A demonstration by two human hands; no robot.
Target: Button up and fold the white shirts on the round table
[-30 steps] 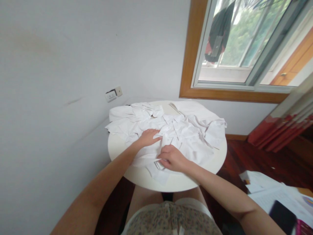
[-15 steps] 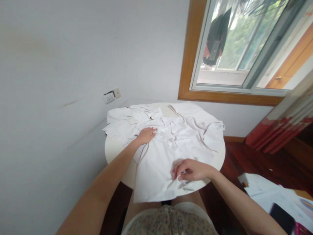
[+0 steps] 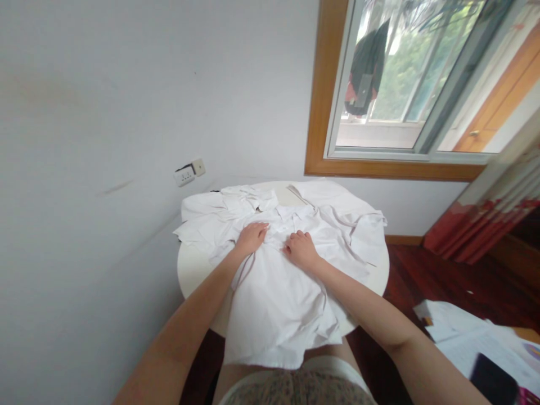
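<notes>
Head view: white shirt (image 3: 272, 304) spread over a round white table (image 3: 190, 270), collar toward the far side, pretty rumpled. The near end hangs over the edge above the person's lap. More white fabric bunches up at far left and spreads at far right, and honestly I can't tell if it's all one garment.

Left hand (image 3: 252, 236) is palm down on the shirt left of the middle, fingers stretched out and close together. Right hand (image 3: 300, 247) is on it too, just right of the left one but not touching it, fingers curled under. Can't tell if they're pinching any cloth.

Around that: a socket (image 3: 184, 176) on the wall, a wood-framed window (image 3: 379, 132), a red and cream curtain (image 3: 472, 225), and papers (image 3: 462, 332) low on the right.
</notes>
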